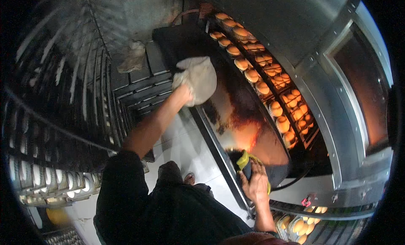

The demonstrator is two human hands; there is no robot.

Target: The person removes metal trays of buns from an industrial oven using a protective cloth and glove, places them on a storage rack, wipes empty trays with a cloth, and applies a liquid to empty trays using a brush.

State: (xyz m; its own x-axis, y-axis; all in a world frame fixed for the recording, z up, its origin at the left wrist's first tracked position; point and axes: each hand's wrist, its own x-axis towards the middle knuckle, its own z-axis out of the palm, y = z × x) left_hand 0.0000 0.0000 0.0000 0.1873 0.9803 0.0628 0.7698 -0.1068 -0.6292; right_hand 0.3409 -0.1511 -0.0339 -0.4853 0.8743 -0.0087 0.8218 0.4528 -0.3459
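My left hand [184, 92] is wrapped in a thick cream cloth [197, 78], fingers hidden, near the left edge of a dark lowered oven door [232, 127]. Lower right, my right hand [255, 181] is closed on a yellow-and-dark cloth or glove [243, 159] at the door's near end, beside its metal edge. Behind the door, the lit oven opening holds several trays of golden-topped buns [253, 76] in pleated cases.
Tall metal racks [59, 84] line the left, with pale cased items [50, 177] lower down. A steel oven front with a window [358, 80] fills the right. More buns [299, 226] sit lower right. Grey tiled floor [177, 135] shows below me.
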